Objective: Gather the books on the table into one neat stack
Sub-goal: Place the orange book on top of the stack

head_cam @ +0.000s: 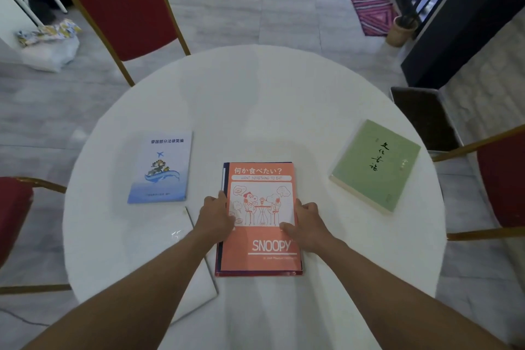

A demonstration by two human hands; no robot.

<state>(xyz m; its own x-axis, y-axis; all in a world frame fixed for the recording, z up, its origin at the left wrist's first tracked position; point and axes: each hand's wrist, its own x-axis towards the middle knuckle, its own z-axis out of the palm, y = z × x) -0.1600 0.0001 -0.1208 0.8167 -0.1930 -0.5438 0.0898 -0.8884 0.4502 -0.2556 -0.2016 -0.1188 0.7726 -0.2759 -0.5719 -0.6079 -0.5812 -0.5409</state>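
Observation:
An orange Snoopy book (pixel 260 236) lies on top of a small stack at the near middle of the round white table (pixel 255 99); dark blue and red edges of books show beneath it. My left hand (pixel 217 214) grips the stack's left edge and my right hand (pixel 308 221) grips its right edge, thumbs resting on the orange cover. A light blue book (pixel 162 169) lies flat to the left. A green book (pixel 375 165) lies flat and turned at an angle to the right. A white book (pixel 196 281) lies partly under my left forearm.
Red chairs with gold frames stand at the far left (pixel 125 6), the near left (pixel 14 213) and the right (pixel 500 179) of the table. On the floor are a planter box (pixel 423 116), a potted plant (pixel 403 28), a patterned rug (pixel 369 6) and a bag (pixel 48 42).

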